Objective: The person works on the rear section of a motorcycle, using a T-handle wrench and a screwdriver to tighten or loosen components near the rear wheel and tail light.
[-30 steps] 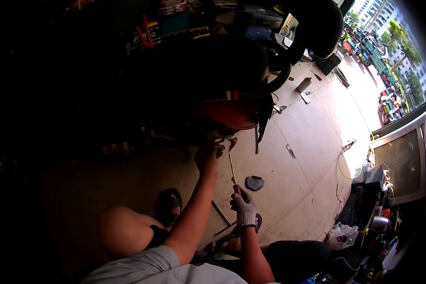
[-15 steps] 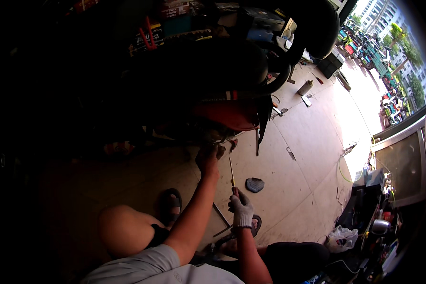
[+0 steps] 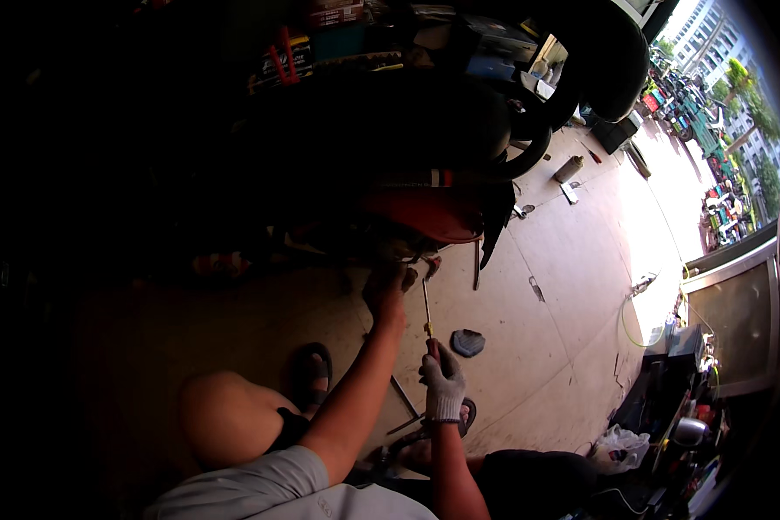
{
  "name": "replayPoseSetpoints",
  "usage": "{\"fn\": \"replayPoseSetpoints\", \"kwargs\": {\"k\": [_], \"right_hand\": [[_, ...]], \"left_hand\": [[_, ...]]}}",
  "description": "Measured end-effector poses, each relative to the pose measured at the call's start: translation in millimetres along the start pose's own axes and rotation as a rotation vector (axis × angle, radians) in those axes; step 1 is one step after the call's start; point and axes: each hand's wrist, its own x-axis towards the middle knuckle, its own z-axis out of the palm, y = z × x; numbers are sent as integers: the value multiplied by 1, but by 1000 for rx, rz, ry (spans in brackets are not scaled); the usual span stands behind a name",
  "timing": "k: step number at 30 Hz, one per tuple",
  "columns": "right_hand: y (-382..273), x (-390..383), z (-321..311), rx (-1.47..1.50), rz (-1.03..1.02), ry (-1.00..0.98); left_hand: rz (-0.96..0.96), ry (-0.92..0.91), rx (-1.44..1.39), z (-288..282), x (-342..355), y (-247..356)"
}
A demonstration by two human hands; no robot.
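Note:
My left hand [image 3: 388,290] is closed in shadow at the underside of a dark two-wheeler [image 3: 425,212] with a red panel; I cannot make out what it grips. Just right of it is a small reddish part [image 3: 433,267] under the vehicle. Below and to the right, my right hand [image 3: 442,381], in a knitted glove, is wrapped round the handle of a screwdriver [image 3: 427,312], its long shaft pointing up at the vehicle near that part. A grey pad-like piece [image 3: 467,342] lies on the floor to the right of the shaft.
Tiled floor [image 3: 563,260] holds a spray can [image 3: 568,169], small tools [image 3: 536,289] and metal bars [image 3: 403,399]. A glass-panelled door [image 3: 730,312] and heaped clutter with a plastic bag [image 3: 620,449] are at right. Dark boxes [image 3: 494,48] sit beyond the vehicle; parked two-wheelers [image 3: 726,208] stand outside.
The screwdriver has moved slightly up toward the vehicle since a half second ago. The view has shifted, so the vehicle and background sit a little further right. My left hand stays under the vehicle.

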Motion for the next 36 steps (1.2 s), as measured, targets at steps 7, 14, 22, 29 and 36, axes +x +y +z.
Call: {"fn": "replayPoseSetpoints", "kwargs": {"k": [7,14,22,29,36], "right_hand": [[-16,-4,8,-63,-52,-50],[-9,2,13,-103,-108,-55],[-3,7,14,-107,-74,-58],[2,10,14,-134,-139,-50],[1,11,15,-148,-130,-41]], "left_hand": [[-2,-6,70,0,-6,-1],[-105,-130,-95,-12,-1,3],[-160,-200,-62,-17,-2,6],[-164,-174,-69,-13,-7,6],[-163,-131,-117,-7,-8,5]]}}
